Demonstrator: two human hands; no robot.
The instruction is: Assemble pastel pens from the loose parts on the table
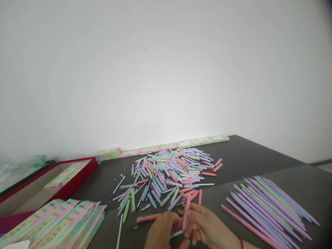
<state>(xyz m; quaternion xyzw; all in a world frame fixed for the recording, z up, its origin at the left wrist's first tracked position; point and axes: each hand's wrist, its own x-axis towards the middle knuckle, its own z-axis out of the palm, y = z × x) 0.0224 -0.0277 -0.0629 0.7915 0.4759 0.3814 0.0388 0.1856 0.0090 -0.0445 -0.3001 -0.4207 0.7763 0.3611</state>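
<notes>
My right hand (207, 223), entering from the lower right, pinches a pink pen barrel (186, 212) upright between thumb and fingers. My left hand (162, 230) is curled close beside it, its fingertips near the barrel's lower part; what they grip is hidden. A short white stick (176, 234) shows between the two hands, and I cannot tell which one has it. Just beyond the hands spreads a heap of pen parts (166, 173) in pink, purple, blue and green, with thin white refills among them. Another pink pen piece (149, 218) lies left of my left hand.
Long pens (267, 204) lie side by side at the right. Printed pastel packets (57, 223) fan out at the lower left. Behind them stands a red box (80, 176) holding a carton. Flat cartons (150, 149) line the wall along the dark table (249, 155).
</notes>
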